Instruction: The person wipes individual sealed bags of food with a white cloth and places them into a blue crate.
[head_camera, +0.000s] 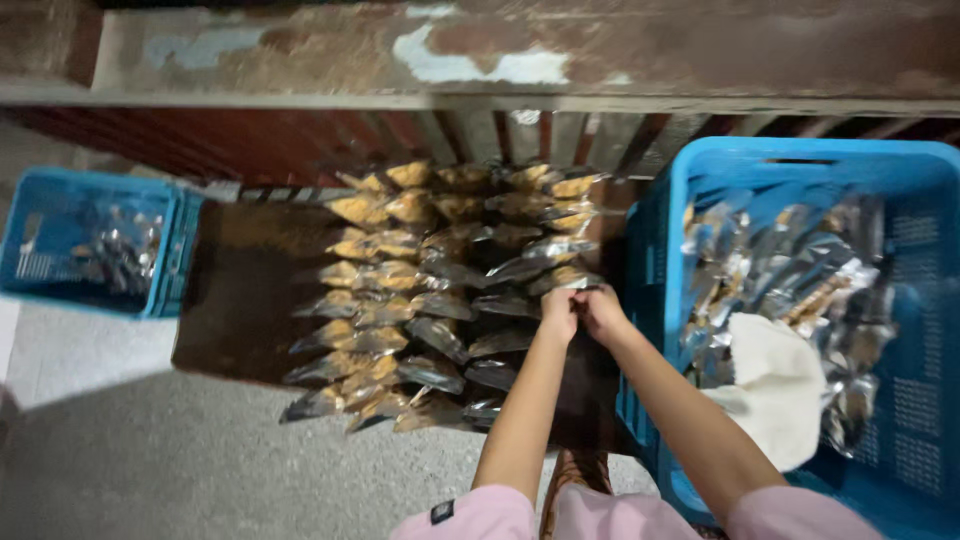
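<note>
The person's left hand (559, 312) and right hand (602, 312) meet knuckle to knuckle over the right edge of the packets (440, 290), fingers curled shut on the top of one silvery packet (560, 281) in the nearest right row; the blur hides just how each finger grips it. The packets, clear and foil bags of something tan, stand in overlapping rows on a dark brown board (240, 290) that lies on the grey floor (150, 460). Just right of the hands a big blue crate (800, 170) holds a loose heap of similar packets and a white cloth (775, 385). Far left, well apart, a smaller blue crate (60, 190) holds a few shiny items. A rusty, peeling beam (500, 55) runs across the far side. Pink sleeves (480, 515) show at the near edge
</note>
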